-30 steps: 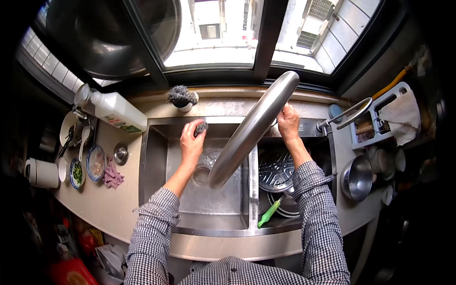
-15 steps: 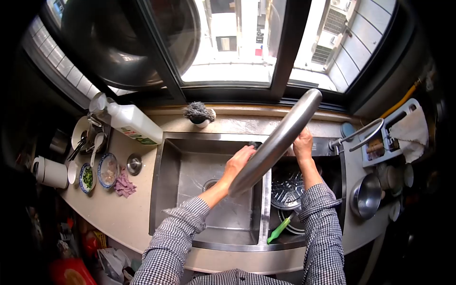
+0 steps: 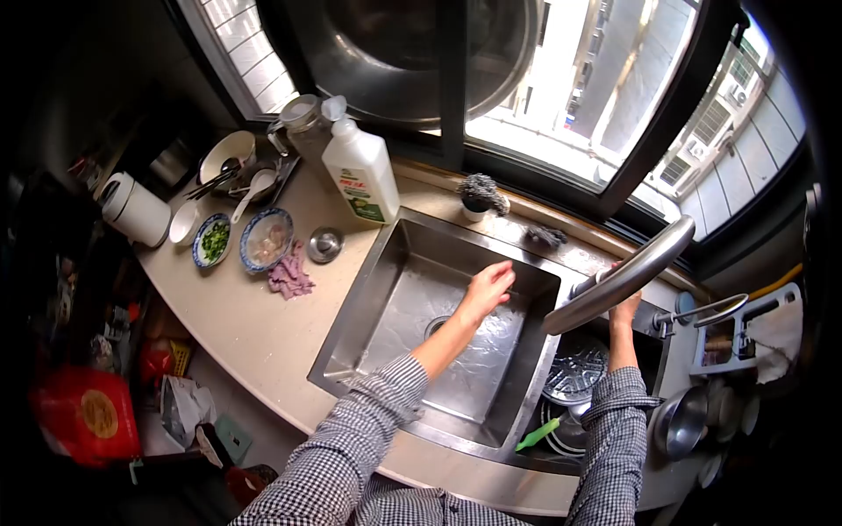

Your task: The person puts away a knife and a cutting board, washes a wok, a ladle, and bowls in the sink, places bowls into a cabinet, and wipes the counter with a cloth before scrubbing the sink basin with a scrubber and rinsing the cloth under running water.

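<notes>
My left hand hovers over the left sink basin, its fingers loosely bent and nothing seen in them. Beyond it, on the ledge behind the sink, lies a dark scrubber, apart from the hand. My right hand is at the base of the steel faucet, partly hidden behind the spout; whether its fingers grip the faucet cannot be made out. The right basin holds a ribbed metal rack and a green-handled tool.
A white bottle stands at the basin's back left corner. Bowls of food, a purple cloth and a metal lid sit on the left counter. A mesh scrubber in a cup stands behind the sink; a steel bowl is at right.
The view has swung left. The dark scrubber has left my left hand and lies on the back ledge. My left hand has drawn back over the left basin; my right hand stays by the faucet.
</notes>
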Demonstrator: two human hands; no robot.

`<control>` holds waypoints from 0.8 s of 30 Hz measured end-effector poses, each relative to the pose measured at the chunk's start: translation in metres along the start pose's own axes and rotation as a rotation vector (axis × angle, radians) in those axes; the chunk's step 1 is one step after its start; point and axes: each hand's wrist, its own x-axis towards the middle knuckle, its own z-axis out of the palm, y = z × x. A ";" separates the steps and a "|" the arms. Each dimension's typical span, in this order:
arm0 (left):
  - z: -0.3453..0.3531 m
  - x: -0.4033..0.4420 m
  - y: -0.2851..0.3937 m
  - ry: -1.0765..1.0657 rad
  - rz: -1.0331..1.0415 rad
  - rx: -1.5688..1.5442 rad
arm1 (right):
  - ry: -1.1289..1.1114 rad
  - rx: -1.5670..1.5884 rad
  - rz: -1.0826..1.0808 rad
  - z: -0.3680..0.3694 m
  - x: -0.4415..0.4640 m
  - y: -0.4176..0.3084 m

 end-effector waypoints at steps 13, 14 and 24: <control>-0.281 -0.120 0.045 1.025 0.605 1.539 | 0.004 -0.072 -0.035 -0.006 0.008 -0.016; -0.283 -0.124 0.040 1.004 0.584 1.498 | 0.007 0.003 -0.060 -0.007 0.015 0.002; -0.187 -0.186 0.008 0.381 0.580 1.079 | 0.048 0.328 0.418 -0.005 0.047 0.057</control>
